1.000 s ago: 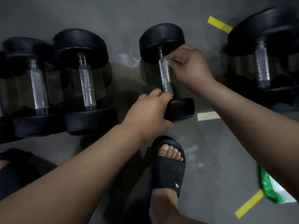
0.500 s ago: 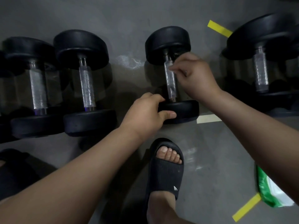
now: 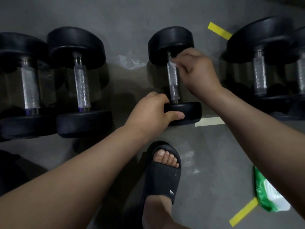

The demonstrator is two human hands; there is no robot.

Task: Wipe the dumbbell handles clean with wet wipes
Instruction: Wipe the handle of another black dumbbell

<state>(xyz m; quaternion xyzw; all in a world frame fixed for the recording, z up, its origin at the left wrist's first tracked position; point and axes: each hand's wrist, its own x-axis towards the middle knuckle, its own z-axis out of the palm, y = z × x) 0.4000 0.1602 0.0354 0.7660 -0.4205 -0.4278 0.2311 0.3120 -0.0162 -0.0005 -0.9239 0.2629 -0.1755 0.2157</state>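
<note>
A small black dumbbell [image 3: 171, 42] lies on the grey floor in the middle of the view, its knurled silver handle [image 3: 173, 81] running toward me. My left hand [image 3: 151, 113] grips the near black head [image 3: 191, 111], thumb across its rim. My right hand [image 3: 196, 71] pinches a white wet wipe [image 3: 173, 63] against the far end of the handle, close to the far head. Most of the wipe is hidden under my fingers.
Two larger dumbbells [image 3: 80, 80] lie to the left, and more dumbbells [image 3: 260, 70] to the right. A green and white wipes pack [image 3: 267, 197] sits at the lower right. My foot in a black slide sandal [image 3: 161, 177] stands just below the dumbbell. Yellow tape strips [image 3: 219, 31] mark the floor.
My left hand shifted from the handle's near end onto the near head. My right hand with the wipe stays at the far end of the handle; the view drifted slightly.
</note>
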